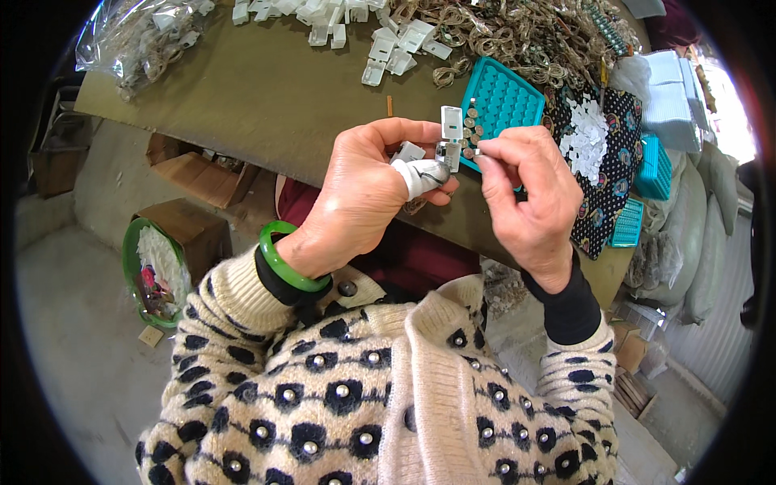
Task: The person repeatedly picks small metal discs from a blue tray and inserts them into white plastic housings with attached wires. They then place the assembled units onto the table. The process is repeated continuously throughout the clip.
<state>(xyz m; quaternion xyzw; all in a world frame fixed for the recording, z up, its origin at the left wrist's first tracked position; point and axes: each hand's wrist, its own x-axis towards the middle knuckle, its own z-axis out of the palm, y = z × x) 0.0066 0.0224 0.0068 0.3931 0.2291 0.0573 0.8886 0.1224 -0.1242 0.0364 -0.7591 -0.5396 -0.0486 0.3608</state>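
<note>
My left hand (pixel 356 182), its thumb wrapped in white tape, is closed around a small white plastic battery case (pixel 447 152). The case's lid (pixel 452 122) stands raised, away from me. Another white case (pixel 409 151) shows between the same hand's fingers. Close by on the right, my right hand (pixel 529 182) pinches a small round metal piece, like a button cell (pixel 470 153), between thumb and fingertips at the case's edge. Just beyond, several similar button cells (pixel 470 123) lie at the near left part of a teal tray (pixel 509 89) with round pockets.
Loose white cases (pixel 396 48) and bundles of thin wire (pixel 517 32) cover the table's far side. On a dark patterned cloth (pixel 621 153) at right lies a pile of small white pieces (pixel 585 139). A green basket (pixel 137 275) and cardboard box (pixel 184 230) stand on the floor at left.
</note>
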